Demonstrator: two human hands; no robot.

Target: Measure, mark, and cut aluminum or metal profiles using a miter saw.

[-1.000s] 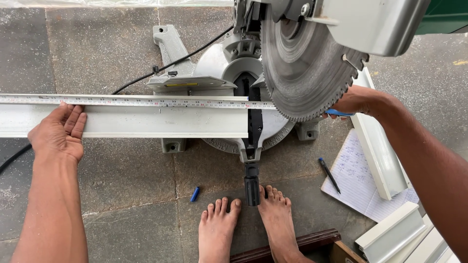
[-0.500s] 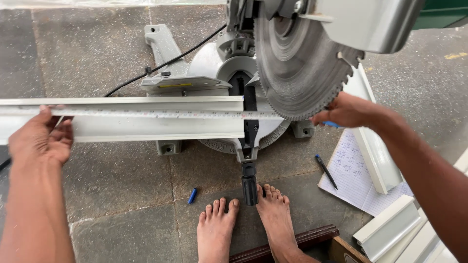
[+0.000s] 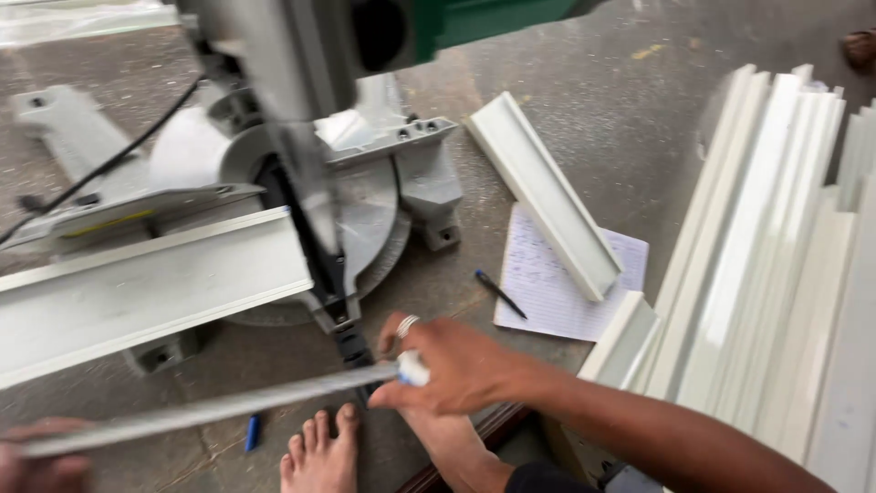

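My right hand [image 3: 456,365] grips the right end of a long metal ruler [image 3: 219,411], with a small white and blue object pinched against it. The ruler hangs blurred in front of the saw, above my bare feet [image 3: 319,452]. At the bottom left corner my left hand [image 3: 41,456] closes on the ruler's other end. A white channel profile [image 3: 155,292] lies across the mitre saw's table [image 3: 365,210], its cut end beside the blurred blade [image 3: 306,173].
A short white profile piece [image 3: 543,196] lies on a written sheet of paper [image 3: 557,283] with a pen [image 3: 499,294] beside it. Several long white profiles [image 3: 776,265] are stacked at the right. A small blue object [image 3: 252,432] lies on the floor near my feet.
Both hands have lifted the ruler off the profile and brought it toward me. My left hand let go of the profile. The view has swung to the right.
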